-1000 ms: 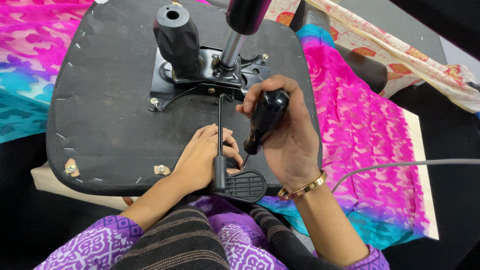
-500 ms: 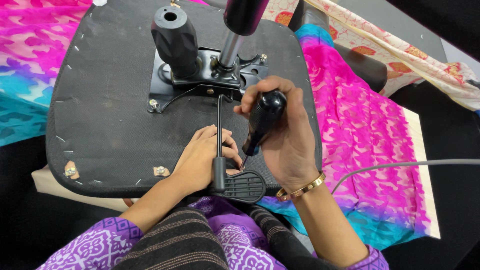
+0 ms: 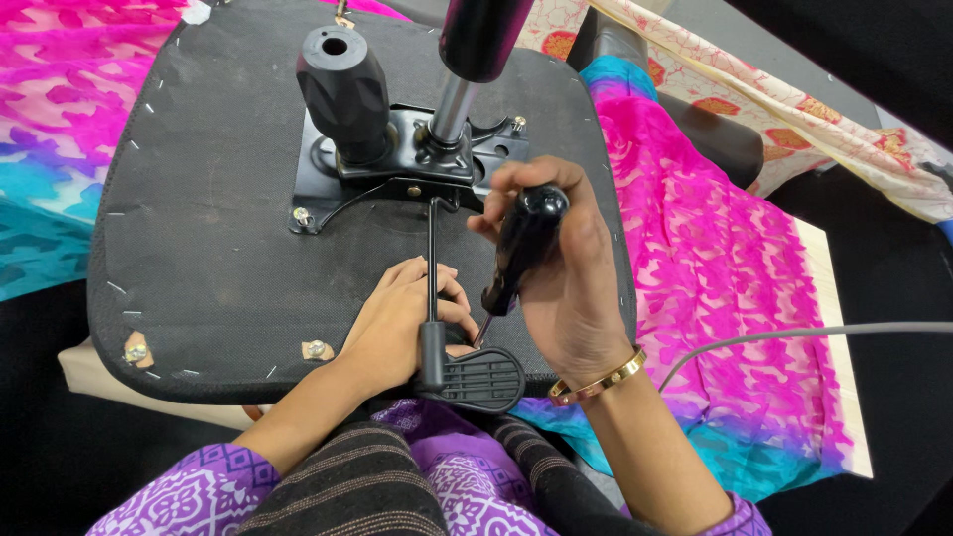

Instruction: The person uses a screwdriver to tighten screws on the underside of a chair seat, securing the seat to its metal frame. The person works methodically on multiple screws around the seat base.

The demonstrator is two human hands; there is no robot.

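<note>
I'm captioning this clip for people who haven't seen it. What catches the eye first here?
An upturned chair seat, black underside up, fills the middle, its metal mechanism plate near the top. The right hand grips a black-handled screwdriver beside the left hand; bright pink fabric lies to the right.

We have open room on the left half of the upturned seat base (image 3: 199, 228), where the black fabric lies bare between the edge staples and the metal plate (image 3: 397, 164). Toward the far middle the way is blocked by the stubby black knob (image 3: 344, 91) and the gas cylinder (image 3: 467, 69) rising from the plate, and the thin lever rod (image 3: 433, 268) with its paddle handle (image 3: 476, 379) runs nearward between our left hand (image 3: 402, 323) and right hand (image 3: 561, 278) (the screwdriver (image 3: 518, 248) fills what gap remains). On the right, the pink cloth (image 3: 715, 298) lies flat and passable, crossed only by a grey cable (image 3: 814, 333).
</note>
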